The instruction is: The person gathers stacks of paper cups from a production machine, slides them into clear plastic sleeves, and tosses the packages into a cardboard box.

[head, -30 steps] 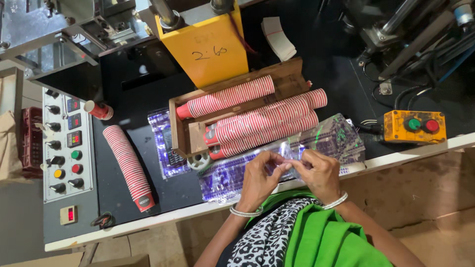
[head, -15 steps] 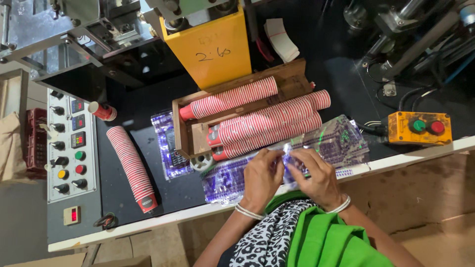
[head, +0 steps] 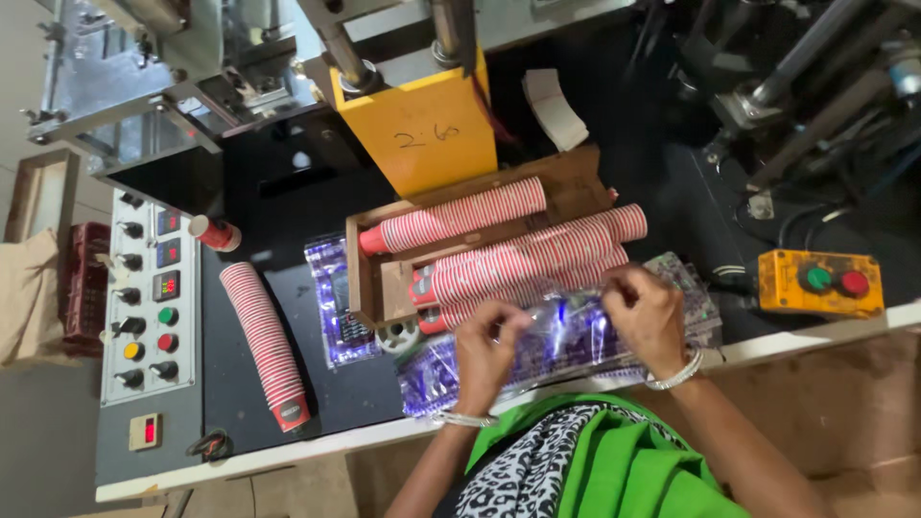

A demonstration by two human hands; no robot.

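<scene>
Clear plastic sleeve bags printed in purple (head: 566, 338) lay in a shiny stack at the near edge of the black worktop (head: 350, 398), and both hands were working at the topmost bag. The left hand (head: 487, 355) pinched the bag's left part between thumb and curled fingers; the right hand (head: 645, 315) gripped its upper right edge, fingers closed on the film. Both wrists wore silvery bangles.

Judging by the grips, the step in hand was parting or opening the top bag. The next move would likely call for keeping hold of that one thin layer so the slippery film beneath did not lift with it.

Just behind the hands, long stacks of red-and-white striped paper cups (head: 532, 264) lay on their sides in and beside a shallow brown cardboard tray (head: 369, 288). Another striped cup stack (head: 264, 341) lay apart to the left, with a single cup (head: 216, 233) above it.

A yellow box-shaped machine cover with dark handwriting (head: 432, 134) stood behind the tray. At far left, a grey control panel (head: 149, 317) carried knobs and green, red and yellow buttons. At right sat an orange switch box with one green and one red button (head: 820, 283).
</scene>
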